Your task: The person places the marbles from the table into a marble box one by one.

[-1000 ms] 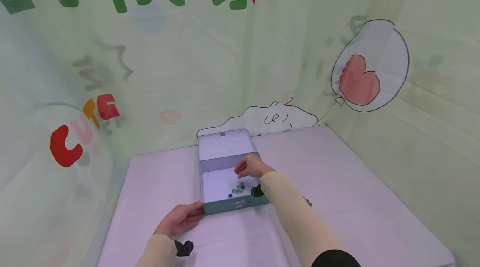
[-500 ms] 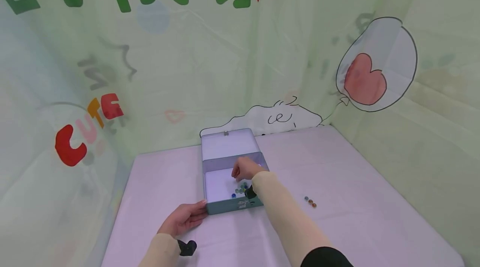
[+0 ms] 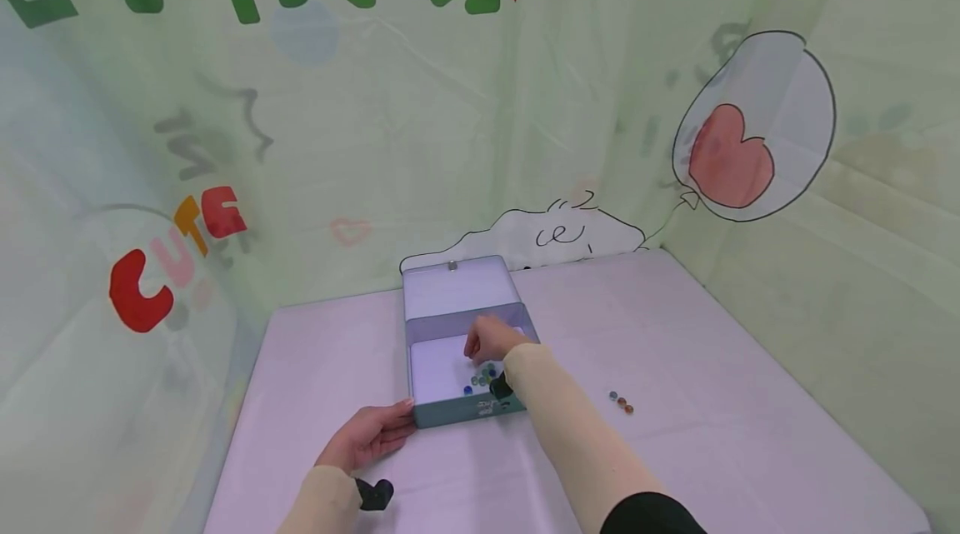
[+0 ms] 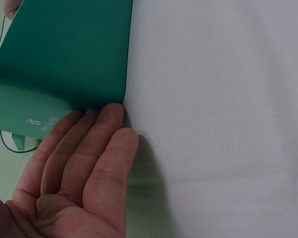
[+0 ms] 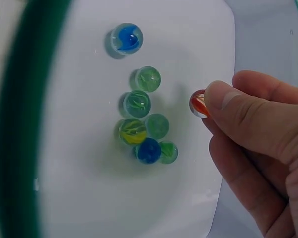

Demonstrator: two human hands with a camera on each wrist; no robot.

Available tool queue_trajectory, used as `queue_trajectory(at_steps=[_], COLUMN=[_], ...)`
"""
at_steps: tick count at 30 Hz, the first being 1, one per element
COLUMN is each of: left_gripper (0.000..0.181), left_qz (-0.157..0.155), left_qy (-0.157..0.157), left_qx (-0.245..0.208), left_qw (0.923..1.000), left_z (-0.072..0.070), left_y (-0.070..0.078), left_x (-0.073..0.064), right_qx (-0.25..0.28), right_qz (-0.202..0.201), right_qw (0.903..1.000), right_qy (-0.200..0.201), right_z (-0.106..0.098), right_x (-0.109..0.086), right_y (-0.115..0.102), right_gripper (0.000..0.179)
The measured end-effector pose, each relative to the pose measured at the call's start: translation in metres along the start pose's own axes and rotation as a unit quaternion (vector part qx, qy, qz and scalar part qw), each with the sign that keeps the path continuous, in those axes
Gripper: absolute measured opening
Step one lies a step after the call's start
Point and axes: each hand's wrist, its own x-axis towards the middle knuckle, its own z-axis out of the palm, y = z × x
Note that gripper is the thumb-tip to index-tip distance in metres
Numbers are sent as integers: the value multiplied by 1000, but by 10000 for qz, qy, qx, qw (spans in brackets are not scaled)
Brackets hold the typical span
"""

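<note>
A hinged tin box [image 3: 450, 412], green outside and pale inside, stands on the table with its lid [image 3: 461, 286] tipped back. At its near left corner my left hand [image 3: 369, 436] touches the box, fingers straight against the outside in the left wrist view and thumb by the rim. Over the box floor my right hand [image 3: 493, 339] pinches a clear marble with red streaks [image 5: 197, 103] between thumb and fingers. Several marbles lie below it: a blue-swirled marble [image 5: 127, 38] apart, and a cluster with green marbles [image 5: 148, 79], a yellow-streaked marble [image 5: 132, 132] and a dark blue marble [image 5: 148, 150].
Three loose marbles [image 3: 622, 403] lie on the pale tablecloth [image 3: 712, 451] right of the box, beyond the right sleeve. A printed curtain [image 3: 420, 142] rises behind the table and along both sides.
Compared with a second ago, my right hand sits slightly left and lower over the box, and the sleeve uncovers the loose marbles. My left hand stays at the corner.
</note>
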Motion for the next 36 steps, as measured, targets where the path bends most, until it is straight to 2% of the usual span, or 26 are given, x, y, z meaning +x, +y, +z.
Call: queue_trajectory(at_steps=[7, 24, 28, 31, 33, 36], left_gripper=[59, 60, 60, 61, 62, 62], left_qz=[-17, -3, 5, 25, 41, 66], left_qy=[29, 31, 24, 26, -11, -17], left_qx=[-7, 8, 20, 7, -9, -82], left_qw=[10000, 10000, 10000, 10000, 10000, 9999], left_z=[0, 5, 5, 5, 3, 1], left_y=[0, 4, 2, 0, -2, -4], left_x=[-1, -5, -5, -3, -1, 0], right_qx=[10, 234, 670, 1341, 1852, 2564], right_qz=[28, 47, 13, 42, 92, 111], right_qw=[10000, 9995, 9973, 9900, 9809, 9620], right_qy=[1, 220, 294, 429, 580, 929], right_z=[0, -4, -9, -16, -24, -37], right_x=[-4, -15, -19, -26, -33, -42], right_y=[-5, 0, 9, 17, 22, 38], right_gripper=[17, 19, 17, 18, 22, 28])
